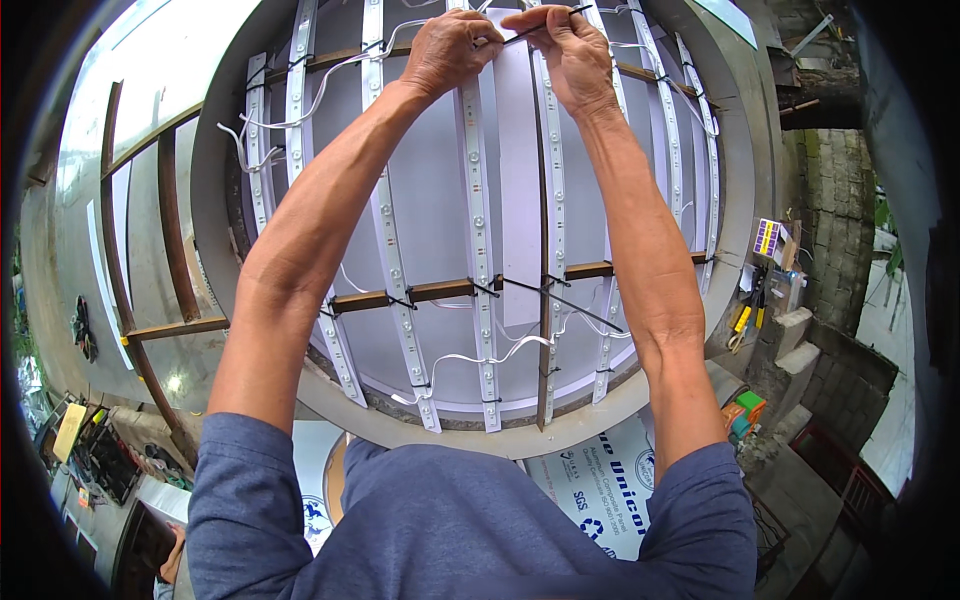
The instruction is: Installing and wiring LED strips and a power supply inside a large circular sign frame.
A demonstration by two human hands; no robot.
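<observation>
The round casing [737, 200] holds LED strips [479, 222], brown bars [440, 291] and white wires [485, 358]. Over its far part, left grip [447, 50] and right grip [577, 62] pinch a black tie [522, 36].

Left hand [445, 52] and right hand [577, 62] pinch 1 black tie [519, 36] — over LED strips [477, 200].

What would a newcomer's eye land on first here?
Probably the left hand and right hand, close together at the top centre with a thin black tie between them. Next, the rows of white light strips running up and down inside the big round frame that fills the middle.
</observation>
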